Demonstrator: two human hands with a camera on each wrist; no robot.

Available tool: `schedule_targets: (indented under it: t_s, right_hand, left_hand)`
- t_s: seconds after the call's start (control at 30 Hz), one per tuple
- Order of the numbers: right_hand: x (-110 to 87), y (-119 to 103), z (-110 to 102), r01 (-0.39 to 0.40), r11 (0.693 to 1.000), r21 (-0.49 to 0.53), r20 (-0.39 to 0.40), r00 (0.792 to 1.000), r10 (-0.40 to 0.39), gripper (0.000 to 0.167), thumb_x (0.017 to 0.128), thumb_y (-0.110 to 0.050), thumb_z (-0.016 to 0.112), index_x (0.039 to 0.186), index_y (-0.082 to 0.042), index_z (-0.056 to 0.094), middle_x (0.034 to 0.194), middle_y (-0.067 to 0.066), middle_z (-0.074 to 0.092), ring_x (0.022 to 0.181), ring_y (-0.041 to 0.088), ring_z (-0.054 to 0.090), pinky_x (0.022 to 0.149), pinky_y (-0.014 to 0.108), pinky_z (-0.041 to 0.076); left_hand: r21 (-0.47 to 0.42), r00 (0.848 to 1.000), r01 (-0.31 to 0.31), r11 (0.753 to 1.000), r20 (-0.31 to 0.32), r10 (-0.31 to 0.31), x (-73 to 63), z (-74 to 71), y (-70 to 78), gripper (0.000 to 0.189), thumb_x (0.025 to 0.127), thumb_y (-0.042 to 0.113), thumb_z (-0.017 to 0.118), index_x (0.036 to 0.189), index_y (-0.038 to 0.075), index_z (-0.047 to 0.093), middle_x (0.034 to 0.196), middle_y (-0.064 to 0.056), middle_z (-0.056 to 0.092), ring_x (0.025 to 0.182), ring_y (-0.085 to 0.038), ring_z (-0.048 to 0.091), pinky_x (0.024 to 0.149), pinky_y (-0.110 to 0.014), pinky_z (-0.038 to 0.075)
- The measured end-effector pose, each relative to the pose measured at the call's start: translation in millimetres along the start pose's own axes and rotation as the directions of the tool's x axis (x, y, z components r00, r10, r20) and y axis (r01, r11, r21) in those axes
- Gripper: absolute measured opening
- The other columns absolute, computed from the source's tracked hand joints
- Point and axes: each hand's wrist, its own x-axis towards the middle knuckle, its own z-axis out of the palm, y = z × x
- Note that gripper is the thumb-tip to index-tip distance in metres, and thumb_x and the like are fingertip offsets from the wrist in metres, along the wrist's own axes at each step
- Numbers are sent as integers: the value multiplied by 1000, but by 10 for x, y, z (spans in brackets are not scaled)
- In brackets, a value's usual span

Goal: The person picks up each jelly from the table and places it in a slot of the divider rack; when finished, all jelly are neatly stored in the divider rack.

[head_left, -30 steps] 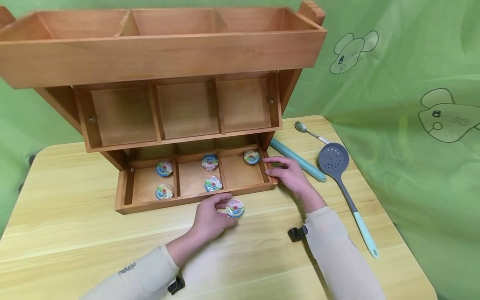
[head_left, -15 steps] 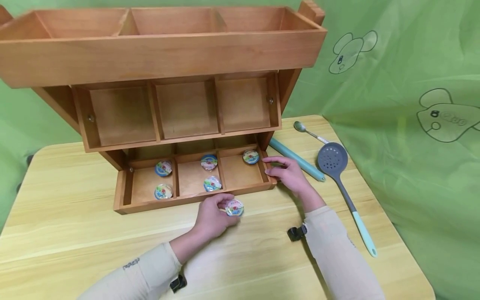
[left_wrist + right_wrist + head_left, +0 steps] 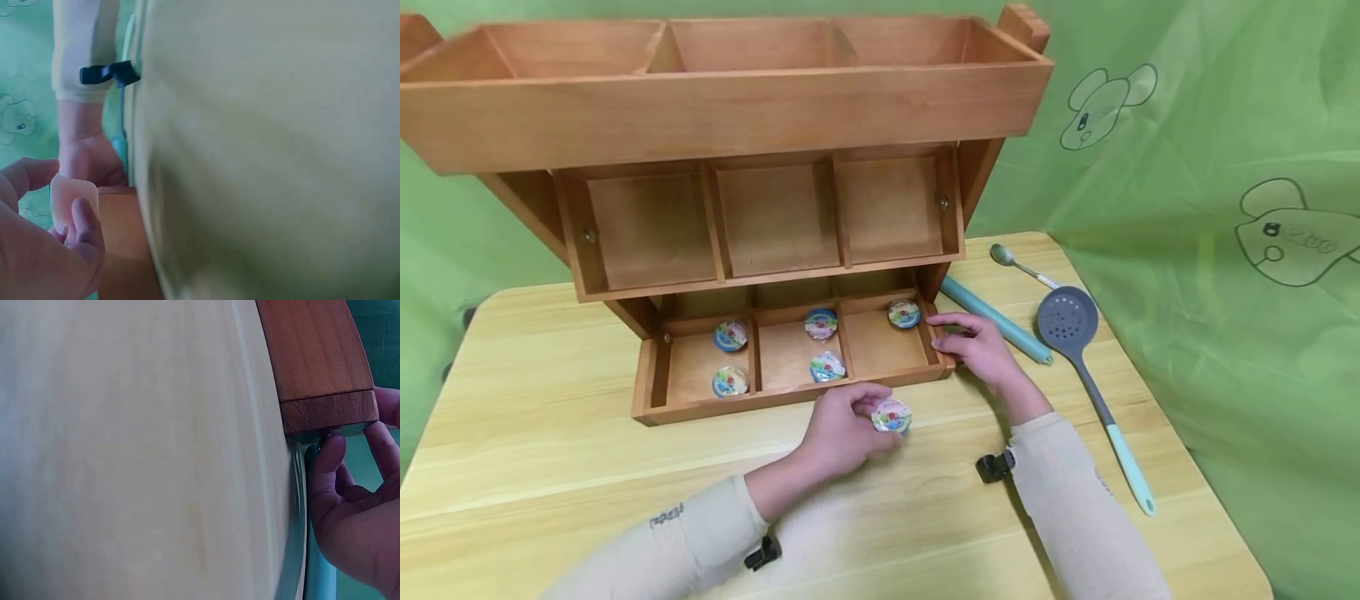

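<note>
A jelly cup (image 3: pixel 892 415) with a printed lid is pinched between the thumb and fingers of my left hand (image 3: pixel 838 433), just in front of the bottom tray (image 3: pixel 775 403) of a wooden rack. Its pale pinkish body (image 3: pixel 74 203) shows in the left wrist view. Similar cups lie in that tray: two in the left compartment, two in the middle, and one jelly cup (image 3: pixel 904 314) at the back of the right compartment. My right hand (image 3: pixel 985 357) touches the tray's right end; in the right wrist view the thumb (image 3: pixel 331 450) rests against its outer side.
Above stand the rack's tilted middle tray (image 3: pixel 775 278) and deep top tray (image 3: pixel 730 117), each with three compartments. To the right lie a teal rod (image 3: pixel 1000 321), a spoon (image 3: pixel 1002 254) and a grey skimmer (image 3: pixel 1067 318). Green cloth (image 3: pixel 1187 150) hangs behind.
My left hand has shifted slightly to the right with the jelly cup in its fingers. The right hand stays at the tray's end, and the cups in the tray have not moved.
</note>
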Motion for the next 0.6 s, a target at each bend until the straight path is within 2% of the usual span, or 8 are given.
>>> schedule_targets:
  t_s: [0.1, 0.23, 0.37, 0.6]
  right_hand:
    - [-3, 9, 1, 0, 1000, -3, 1, 1000, 0, 38, 89, -2, 71, 128, 0, 66, 130, 19, 59, 89, 17, 62, 74, 25, 55]
    - [0, 20, 4, 3, 1000, 0, 2, 1000, -3, 37, 89, -1, 70, 126, 0, 67, 127, 19, 61, 87, 17, 62, 73, 25, 55]
    - [15, 41, -3, 4, 1000, 2, -4, 1000, -4, 37, 89, -1, 70, 126, -1, 67, 126, 19, 61, 91, 19, 64, 74, 26, 56]
    - [26, 41, -4, 6, 1000, 2, 4, 1000, -7, 37, 89, -2, 70, 126, -2, 68, 126, 17, 61, 96, 23, 63, 75, 28, 56]
  left_hand:
    - [-31, 999, -36, 999, 12, 36, 79, -27, 87, 53, 66, 2, 91, 115, 3, 71, 97, -2, 68, 83, -19, 61, 72, -28, 55]
    - [-65, 999, -50, 997, 1, 50, 235, -48, 161, 53, 68, 1, 89, 117, 2, 70, 98, -5, 67, 82, -20, 63, 72, -27, 56]
    - [-21, 998, -52, 998, -37, 51, 431, -45, 190, 53, 68, 1, 90, 117, 4, 70, 98, -4, 67, 87, -20, 63, 76, -29, 55]
    - [103, 996, 49, 994, -74, -42, 764, 2, 202, 50, 70, 9, 91, 116, 8, 71, 98, 1, 65, 93, -19, 59, 79, -30, 51]
